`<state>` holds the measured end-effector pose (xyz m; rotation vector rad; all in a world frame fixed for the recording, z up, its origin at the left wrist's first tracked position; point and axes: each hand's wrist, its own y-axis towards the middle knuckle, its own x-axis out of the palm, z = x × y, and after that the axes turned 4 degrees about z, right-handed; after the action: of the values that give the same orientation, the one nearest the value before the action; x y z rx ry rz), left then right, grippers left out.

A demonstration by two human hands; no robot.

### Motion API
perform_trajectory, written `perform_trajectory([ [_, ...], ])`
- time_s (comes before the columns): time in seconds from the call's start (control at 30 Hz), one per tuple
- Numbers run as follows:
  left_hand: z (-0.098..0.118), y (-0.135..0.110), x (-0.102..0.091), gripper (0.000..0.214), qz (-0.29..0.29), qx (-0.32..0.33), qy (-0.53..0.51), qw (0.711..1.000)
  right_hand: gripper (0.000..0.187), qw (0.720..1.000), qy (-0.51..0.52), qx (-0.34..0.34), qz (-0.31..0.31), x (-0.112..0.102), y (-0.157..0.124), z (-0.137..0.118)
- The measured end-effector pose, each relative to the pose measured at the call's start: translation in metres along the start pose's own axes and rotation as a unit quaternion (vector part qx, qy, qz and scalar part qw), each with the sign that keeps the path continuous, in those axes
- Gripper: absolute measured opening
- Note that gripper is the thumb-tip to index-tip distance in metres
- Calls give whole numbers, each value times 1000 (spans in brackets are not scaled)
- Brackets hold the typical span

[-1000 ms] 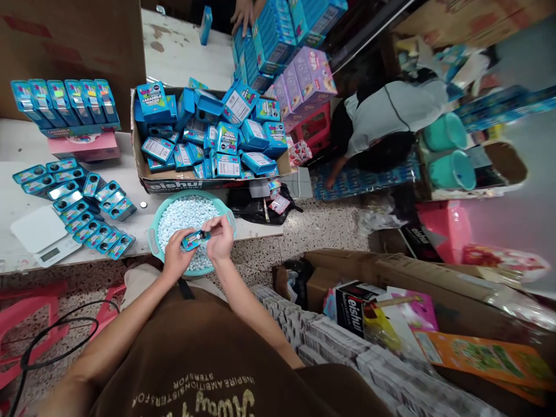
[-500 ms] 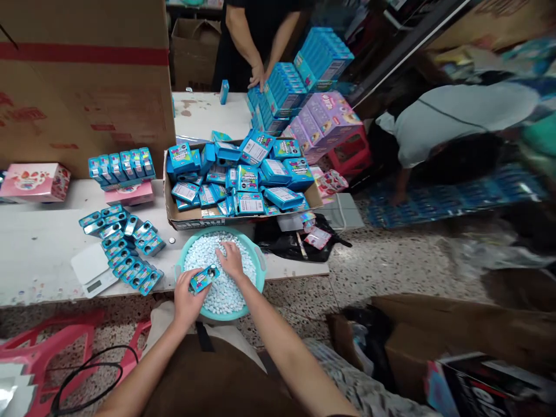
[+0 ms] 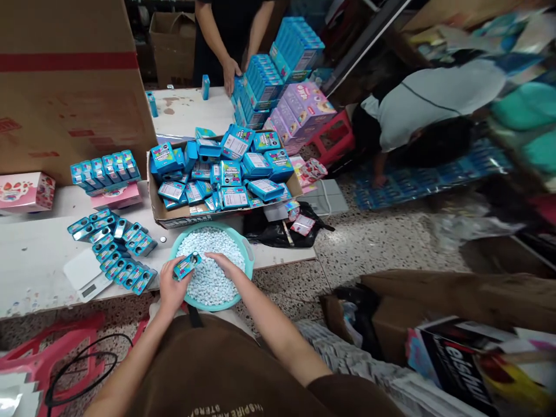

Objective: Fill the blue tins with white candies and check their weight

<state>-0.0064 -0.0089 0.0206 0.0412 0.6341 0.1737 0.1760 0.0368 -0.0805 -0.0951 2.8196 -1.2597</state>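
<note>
My left hand grips a small blue candy tin over the near left rim of a teal basin filled with pale blue-white candies. My right hand reaches into the candies, fingers curled down among them; what they pinch is hidden. Rows of the same blue tins lie on the white table to the left of the basin, beside a small white scale.
A cardboard tray of blue boxes stands behind the basin. A person in black handles stacked blue cartons at the far table. Another person in a white top bends over the floor at right. Cardboard boxes crowd my right side; a pink stool sits left.
My right hand left the tin and went down into the candies in the basin. My left hand kept the tin. The view swung up and leftward.
</note>
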Motion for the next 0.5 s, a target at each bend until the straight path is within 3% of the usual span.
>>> perform_trajectory([
  [0.13,-6,-1,2,35,-19,2,-5,1000,28,974,205,79,-49,-3,-9,-6],
  [0.3,-9,-3,7,34,-67,23,-20,997,29,906,421,34,-29,-8,-36,-25],
  [0.5,-5,-7,14,32,-115,46,-25,992,28,859,508,-45,42,2,-79,-62],
])
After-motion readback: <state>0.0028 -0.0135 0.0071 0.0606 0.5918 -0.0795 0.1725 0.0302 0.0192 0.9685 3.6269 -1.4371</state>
